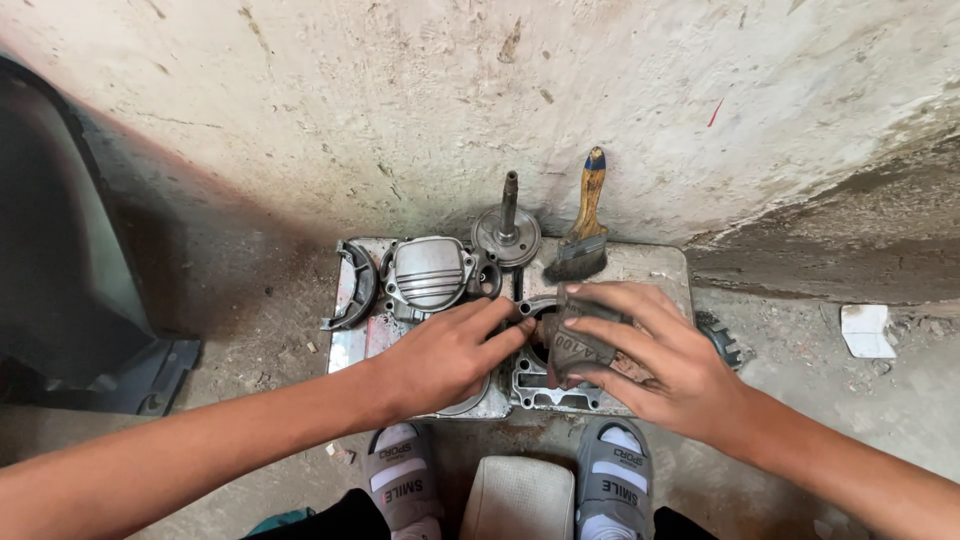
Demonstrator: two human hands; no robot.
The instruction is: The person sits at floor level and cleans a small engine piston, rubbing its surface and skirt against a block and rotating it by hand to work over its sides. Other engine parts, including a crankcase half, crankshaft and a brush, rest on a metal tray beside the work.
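Sandalled feet (510, 480) at bottom centre; my right hand (655, 355) grips folded sandpaper (580, 345) on an engine cylinder (545, 380), left hand (450, 350) pressing flat, holding nothing.

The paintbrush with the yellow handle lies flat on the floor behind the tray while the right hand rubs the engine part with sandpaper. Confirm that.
Not quite. In the head view the paintbrush stands leaning against the wall, bristles down, not flat. The rest holds: the right hand presses sandpaper on the engine part.

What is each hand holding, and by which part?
Right hand: folded sandpaper, pressed by fingers onto the cylinder block. Left hand: holds nothing, resting on the block's edge.
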